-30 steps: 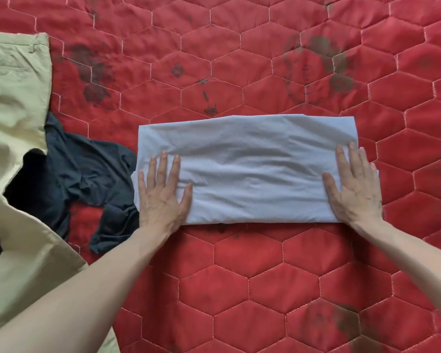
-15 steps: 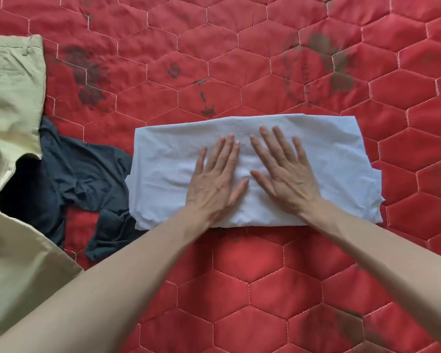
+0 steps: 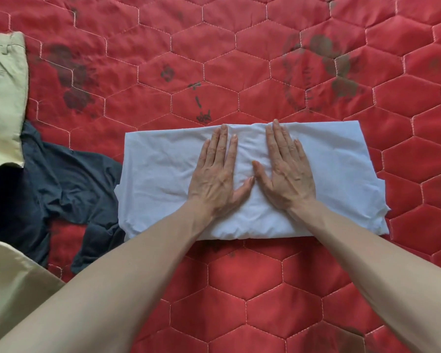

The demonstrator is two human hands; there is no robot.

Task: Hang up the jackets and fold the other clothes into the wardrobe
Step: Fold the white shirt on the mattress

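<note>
My left hand [image 3: 215, 179] and right hand [image 3: 289, 174] press flat, fingers straight, side by side on the folded white cotton garment [image 3: 163, 179]. It lies on the red hexagon-quilted bedcover [image 3: 265, 289]. A crumpled dark navy shirt [image 3: 61, 184] sits at nine o'clock.

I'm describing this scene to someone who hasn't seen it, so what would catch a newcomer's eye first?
First, the two hands, left hand and right hand, pressed flat side by side on the middle of a folded white garment at the centre. Next, the red quilted cover with hexagon stitching and dark stains that fills the view. At the left edge, a crumpled dark blue garment lies partly under pale yellow trousers.
</note>
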